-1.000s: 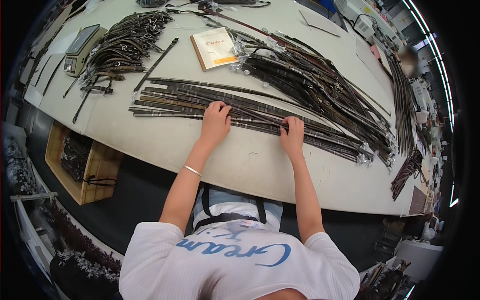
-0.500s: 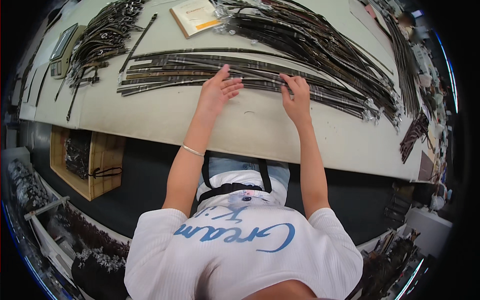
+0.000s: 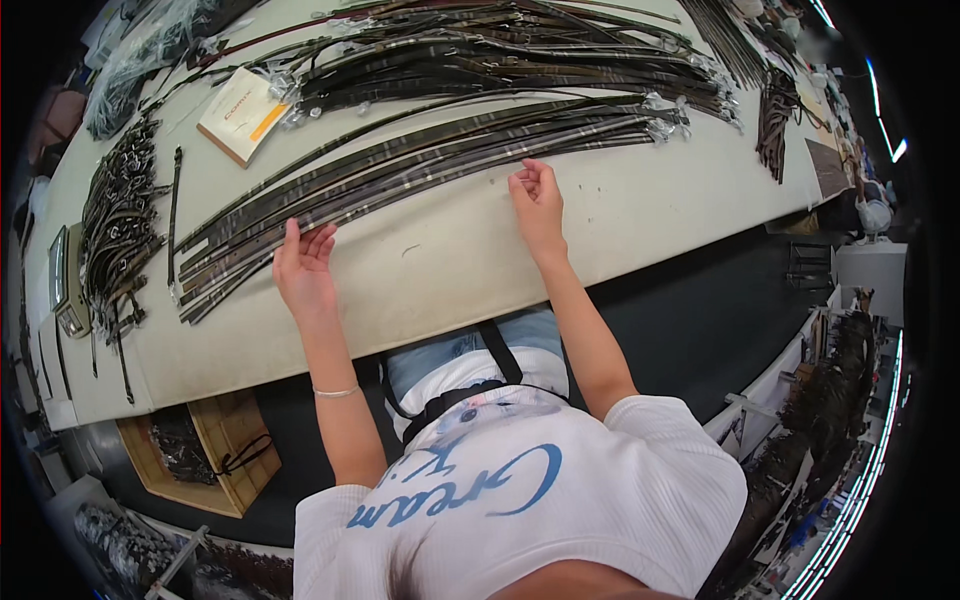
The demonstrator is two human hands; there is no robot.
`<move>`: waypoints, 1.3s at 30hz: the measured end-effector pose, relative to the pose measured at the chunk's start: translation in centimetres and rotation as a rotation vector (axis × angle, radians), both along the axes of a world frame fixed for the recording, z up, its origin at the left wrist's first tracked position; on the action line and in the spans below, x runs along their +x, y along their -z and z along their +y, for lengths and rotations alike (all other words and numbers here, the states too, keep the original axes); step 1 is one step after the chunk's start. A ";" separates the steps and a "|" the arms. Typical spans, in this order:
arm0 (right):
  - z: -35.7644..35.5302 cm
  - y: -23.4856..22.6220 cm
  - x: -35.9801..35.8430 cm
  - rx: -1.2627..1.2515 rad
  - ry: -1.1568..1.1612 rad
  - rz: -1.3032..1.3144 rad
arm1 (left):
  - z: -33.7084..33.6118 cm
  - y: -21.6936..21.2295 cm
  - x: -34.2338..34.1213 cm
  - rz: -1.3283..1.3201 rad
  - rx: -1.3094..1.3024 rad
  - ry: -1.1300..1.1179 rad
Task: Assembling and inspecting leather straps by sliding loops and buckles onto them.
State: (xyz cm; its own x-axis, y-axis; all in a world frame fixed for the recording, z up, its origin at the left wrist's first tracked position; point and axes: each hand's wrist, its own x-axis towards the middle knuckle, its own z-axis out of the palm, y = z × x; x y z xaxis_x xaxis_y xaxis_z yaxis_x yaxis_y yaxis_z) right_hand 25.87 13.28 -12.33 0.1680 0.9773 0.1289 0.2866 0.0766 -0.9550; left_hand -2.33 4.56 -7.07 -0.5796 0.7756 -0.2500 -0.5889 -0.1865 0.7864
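Note:
A row of long dark straps (image 3: 420, 165) lies side by side across the pale worktable (image 3: 440, 270). My left hand (image 3: 305, 270) rests flat with its fingertips on the near edge of the straps at their left part. My right hand (image 3: 537, 200) sits just in front of the straps further right, fingers curled and apart, holding nothing that I can see. Metal clips (image 3: 668, 120) show at the straps' right ends.
A bigger heap of dark straps (image 3: 500, 55) lies beyond the row. A small tan booklet (image 3: 240, 115) sits at the left, next to a pile of short straps (image 3: 115, 230). A wooden box (image 3: 205, 450) stands on the floor under the table's edge.
The view has swung, so the table now tilts. My hands have spread further apart along the straps, the left one sliding left and the right one lifting off them.

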 end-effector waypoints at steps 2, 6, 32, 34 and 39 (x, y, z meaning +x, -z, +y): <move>0.8 -0.1 1.5 -0.132 0.001 0.225 | -0.6 0.4 -0.7 0.006 0.013 0.003; 3.3 -1.8 5.3 -0.282 0.179 0.578 | -1.3 1.7 -1.9 0.004 0.107 -0.002; 20.4 -3.8 20.1 -0.558 0.757 -0.601 | -1.7 -0.1 -4.2 0.024 0.077 -0.068; 20.7 -3.6 20.5 -0.598 0.812 -0.644 | -1.6 0.0 -4.3 0.029 0.067 -0.068; 20.5 -3.6 21.7 -0.595 0.492 -0.642 | -1.6 -0.2 -4.6 0.017 0.074 -0.081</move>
State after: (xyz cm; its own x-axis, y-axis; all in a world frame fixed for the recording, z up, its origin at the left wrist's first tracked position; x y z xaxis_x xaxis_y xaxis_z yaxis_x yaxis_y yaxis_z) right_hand 47.54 33.80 -8.72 0.6411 0.7526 -0.1503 0.6322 -0.6288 -0.4527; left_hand -6.89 3.00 -6.88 -0.6447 0.7421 -0.1834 -0.5560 -0.2905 0.7788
